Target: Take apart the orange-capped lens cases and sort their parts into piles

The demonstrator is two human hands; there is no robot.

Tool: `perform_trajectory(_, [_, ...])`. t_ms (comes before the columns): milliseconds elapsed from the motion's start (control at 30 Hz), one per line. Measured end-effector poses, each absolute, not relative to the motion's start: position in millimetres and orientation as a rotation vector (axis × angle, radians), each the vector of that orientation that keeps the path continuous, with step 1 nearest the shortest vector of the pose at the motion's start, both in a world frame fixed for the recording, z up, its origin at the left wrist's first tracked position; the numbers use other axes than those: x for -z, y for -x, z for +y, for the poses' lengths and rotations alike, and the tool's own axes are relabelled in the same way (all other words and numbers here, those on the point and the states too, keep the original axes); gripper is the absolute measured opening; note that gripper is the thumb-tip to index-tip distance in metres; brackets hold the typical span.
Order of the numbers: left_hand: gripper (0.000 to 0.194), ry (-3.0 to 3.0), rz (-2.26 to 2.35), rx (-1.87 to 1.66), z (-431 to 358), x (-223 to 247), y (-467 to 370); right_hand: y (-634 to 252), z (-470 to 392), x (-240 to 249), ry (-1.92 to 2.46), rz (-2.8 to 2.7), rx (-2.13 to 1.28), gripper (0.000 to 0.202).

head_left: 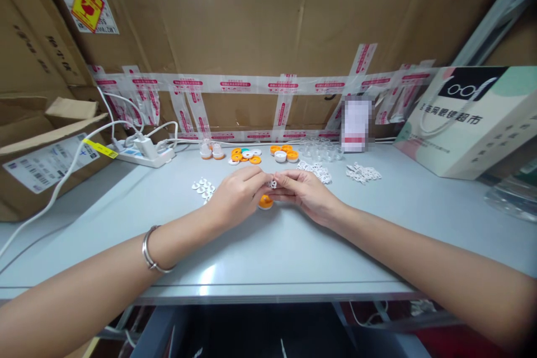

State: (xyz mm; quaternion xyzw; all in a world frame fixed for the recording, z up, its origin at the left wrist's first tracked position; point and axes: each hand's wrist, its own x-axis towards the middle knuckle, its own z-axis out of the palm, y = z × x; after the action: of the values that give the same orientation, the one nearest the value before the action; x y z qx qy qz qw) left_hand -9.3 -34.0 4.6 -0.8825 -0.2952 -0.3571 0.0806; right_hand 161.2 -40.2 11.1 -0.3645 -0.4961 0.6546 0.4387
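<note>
My left hand (237, 193) and my right hand (309, 191) meet over the middle of the table, fingertips pinched on one small white plastic piece (273, 183) with gaps in it. Just beneath them sits an orange and white round part (265, 202), partly hidden by my fingers. Small white flat pieces (203, 187) lie left of my left hand. Beyond my right hand is a heap of white plastic pieces (316, 172), with a second white heap (364, 173) farther right. Behind are orange, white and green rings (245, 155), orange and white cups (286, 152) and clear cups (322, 150).
Two clear-topped orange-based pieces (212, 150) stand at the back. A power strip (142, 154) with white cables and an open cardboard box (50, 162) are left. At right stand a blurred upright panel (353, 123), a paper bag (465, 128) and a clear container (516, 193). Cardboard (235, 22) rises behind.
</note>
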Motion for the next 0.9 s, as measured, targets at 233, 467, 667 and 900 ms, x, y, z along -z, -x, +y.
perform_trajectory(233, [0.013,2.693,-0.842,1.159,-32,-7,10,-161,-37,-10,0.986,-1.239,-1.61,0.016])
perform_trajectory(467, [0.013,2.698,-0.868,1.368,-29,-12,11,-162,-32,-17,1.118,-1.391,-1.43,0.017])
perform_trajectory(667, [0.02,2.72,-0.975,1.455,-22,-14,16,-216,-4,-44,1.309,-1.653,-0.95,0.02])
perform_trajectory(900, [0.024,2.794,-1.222,1.42,-19,-10,18,-275,31,-33,1.747,-2.055,-0.583,0.012])
